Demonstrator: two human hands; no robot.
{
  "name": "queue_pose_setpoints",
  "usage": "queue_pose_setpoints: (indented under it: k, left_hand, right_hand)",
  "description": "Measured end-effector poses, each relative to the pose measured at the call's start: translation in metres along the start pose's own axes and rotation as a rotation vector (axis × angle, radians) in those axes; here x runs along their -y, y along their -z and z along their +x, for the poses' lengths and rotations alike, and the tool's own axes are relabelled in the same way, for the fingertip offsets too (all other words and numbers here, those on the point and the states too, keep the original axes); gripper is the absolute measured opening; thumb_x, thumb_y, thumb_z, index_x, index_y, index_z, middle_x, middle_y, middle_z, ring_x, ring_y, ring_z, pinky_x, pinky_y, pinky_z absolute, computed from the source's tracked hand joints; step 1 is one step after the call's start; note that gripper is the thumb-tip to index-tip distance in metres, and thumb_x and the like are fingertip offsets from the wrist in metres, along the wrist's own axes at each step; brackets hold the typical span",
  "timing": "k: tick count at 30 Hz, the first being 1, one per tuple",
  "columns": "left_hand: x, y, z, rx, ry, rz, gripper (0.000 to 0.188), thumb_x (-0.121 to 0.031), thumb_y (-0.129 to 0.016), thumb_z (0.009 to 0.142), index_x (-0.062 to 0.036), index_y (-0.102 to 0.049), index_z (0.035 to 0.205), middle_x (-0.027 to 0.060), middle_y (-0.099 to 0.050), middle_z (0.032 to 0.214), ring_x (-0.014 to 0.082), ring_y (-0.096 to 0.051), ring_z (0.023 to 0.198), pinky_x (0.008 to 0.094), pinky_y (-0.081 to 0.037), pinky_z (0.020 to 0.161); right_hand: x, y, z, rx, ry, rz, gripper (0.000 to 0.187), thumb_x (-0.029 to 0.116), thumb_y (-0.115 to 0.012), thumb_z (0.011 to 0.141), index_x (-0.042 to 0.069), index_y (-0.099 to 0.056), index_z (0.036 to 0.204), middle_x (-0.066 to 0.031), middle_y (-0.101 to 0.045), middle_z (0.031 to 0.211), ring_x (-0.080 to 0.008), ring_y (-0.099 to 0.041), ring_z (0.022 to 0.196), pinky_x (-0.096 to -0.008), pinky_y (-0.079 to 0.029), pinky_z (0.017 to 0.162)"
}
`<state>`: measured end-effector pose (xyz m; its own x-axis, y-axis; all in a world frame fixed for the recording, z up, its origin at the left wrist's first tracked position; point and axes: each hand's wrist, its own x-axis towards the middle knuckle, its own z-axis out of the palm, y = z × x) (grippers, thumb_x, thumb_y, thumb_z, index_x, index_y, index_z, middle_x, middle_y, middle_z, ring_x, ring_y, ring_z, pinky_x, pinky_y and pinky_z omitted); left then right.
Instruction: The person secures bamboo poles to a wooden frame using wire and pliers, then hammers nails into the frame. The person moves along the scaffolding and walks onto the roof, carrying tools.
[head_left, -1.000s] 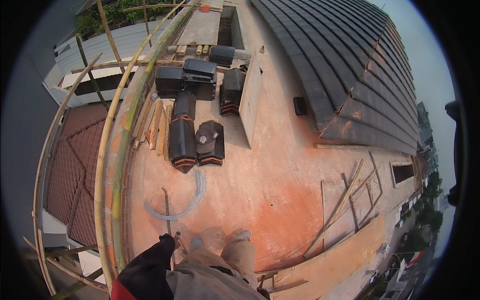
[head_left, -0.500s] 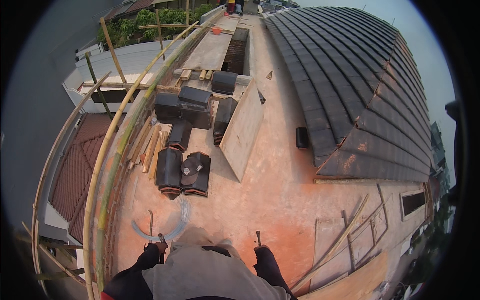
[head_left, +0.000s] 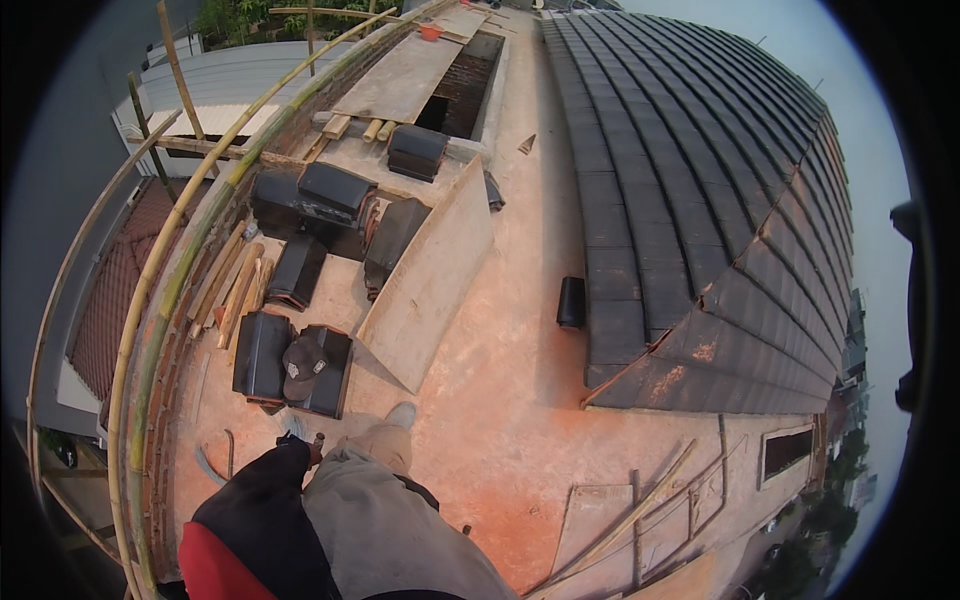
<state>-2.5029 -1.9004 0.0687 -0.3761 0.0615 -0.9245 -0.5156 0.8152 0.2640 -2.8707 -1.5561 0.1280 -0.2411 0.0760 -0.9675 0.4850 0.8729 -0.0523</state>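
Note:
My left hand (head_left: 314,453) is closed round a short dark hand tool (head_left: 319,438), whose exact kind is too small to tell. It is just below two stacks of black ridge tiles (head_left: 262,355). On the right stack lies a dark cap (head_left: 304,366). My right hand is hidden by my body; only a small dark tip (head_left: 466,529), perhaps of a tool, shows beside my trousers. To the left of my left arm are part of a grey wire coil (head_left: 208,466) and a thin bent rod (head_left: 230,453). My shoe (head_left: 402,415) is on the reddish-dusted concrete.
More black tiles (head_left: 335,195) stand ahead, beside a leaning board (head_left: 430,285). Lumber (head_left: 240,290) lies by the low brick edge, along which bamboo poles (head_left: 150,265) run. An opening (head_left: 465,95) lies beyond. A dark tiled roof (head_left: 680,200) slopes on the right; planks (head_left: 640,510) lie below it.
My view has turned and moved forward, bringing the tile stacks closer. My right hand, earlier seen gripping a short dark tool, has gone out of sight. My left hand keeps its tool.

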Motion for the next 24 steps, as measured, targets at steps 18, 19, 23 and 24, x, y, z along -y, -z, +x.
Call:
queue_pose_setpoints:
  k: [18, 19, 23, 24]
  left_hand:
    - [-0.131, 0.449, -0.092, -0.737, -0.002, -1.422, 0.038, -0.039, -0.064, 0.086, -0.0016, -0.058, 0.081, 0.0088, -0.053, 0.065, 0.0206, -0.053, 0.063, 0.0393, -0.04, 0.058]
    - [-0.145, 0.448, -0.092, -0.711, 0.059, -1.587, 0.036, -0.037, -0.066, 0.085, -0.0014, -0.059, 0.086, 0.0092, -0.054, 0.067, 0.0207, -0.055, 0.067, 0.0394, -0.04, 0.059]
    - [-0.188, 0.444, -0.085, -0.859, -0.022, -1.818, 0.051, -0.054, -0.064, 0.085, -0.0027, -0.059, 0.082, 0.0035, -0.048, 0.065, 0.0161, -0.046, 0.064, 0.0349, -0.036, 0.057]
    - [-0.195, 0.444, -0.083, -0.874, -0.029, -1.859, 0.053, -0.056, -0.063, 0.085, -0.0026, -0.059, 0.082, 0.0031, -0.048, 0.065, 0.016, -0.044, 0.063, 0.0341, -0.035, 0.056]
  right_hand:
    - [0.337, 0.168, 0.004, 0.147, 0.328, -0.465, 0.02, 0.02, -0.067, 0.086, 0.006, -0.052, 0.089, -0.0057, -0.052, 0.06, -0.0188, -0.051, 0.044, -0.036, -0.041, 0.038]
    - [0.367, 0.183, 0.001, 0.132, 0.412, -0.563, 0.021, 0.02, -0.067, 0.086, 0.006, -0.052, 0.089, -0.0055, -0.052, 0.06, -0.0185, -0.051, 0.044, -0.0356, -0.041, 0.038]
    - [0.484, 0.204, -0.037, 0.284, 0.536, -0.406, 0.022, 0.02, -0.067, 0.086, 0.008, -0.051, 0.095, -0.0056, -0.05, 0.063, -0.0177, -0.048, 0.045, -0.0349, -0.04, 0.037]
    - [0.511, 0.198, -0.052, 0.306, 0.566, -0.468, 0.025, 0.024, -0.067, 0.087, 0.01, -0.05, 0.099, -0.0089, -0.054, 0.068, -0.0192, -0.052, 0.049, -0.0369, -0.045, 0.04]
